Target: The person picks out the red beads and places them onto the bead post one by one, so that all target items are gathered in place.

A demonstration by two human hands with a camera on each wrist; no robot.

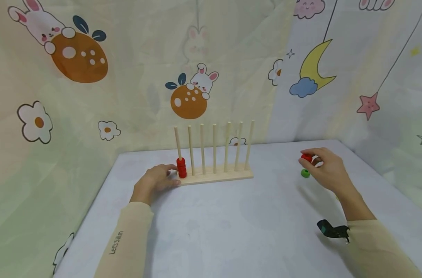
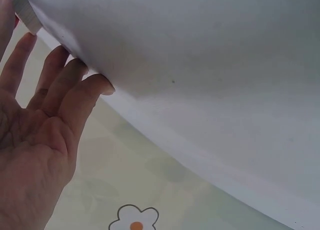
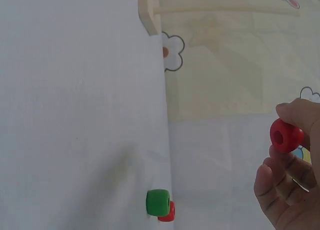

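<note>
A wooden peg rack [image 1: 216,177] with several upright pegs stands toward the back of the table. Stacked red beads [image 1: 181,168] sit on its leftmost peg. My left hand [image 1: 157,178] grips the left end of the base, thumb at the front and fingers toward the back; the left wrist view catches only a corner of the base [image 2: 27,12]. Off to the right, my right hand [image 1: 324,168] pinches a red bead [image 3: 286,136] between thumb and fingertips, raised over the table, its hole showing in the right wrist view.
Below the right hand, a green bead [image 3: 158,203] lies on the white table [image 1: 211,227], with another red bead [image 3: 168,213] partly hidden behind it. A black strap-like piece [image 1: 332,230] juts from the right cuff. A printed cloth [image 1: 138,96] hangs behind the table.
</note>
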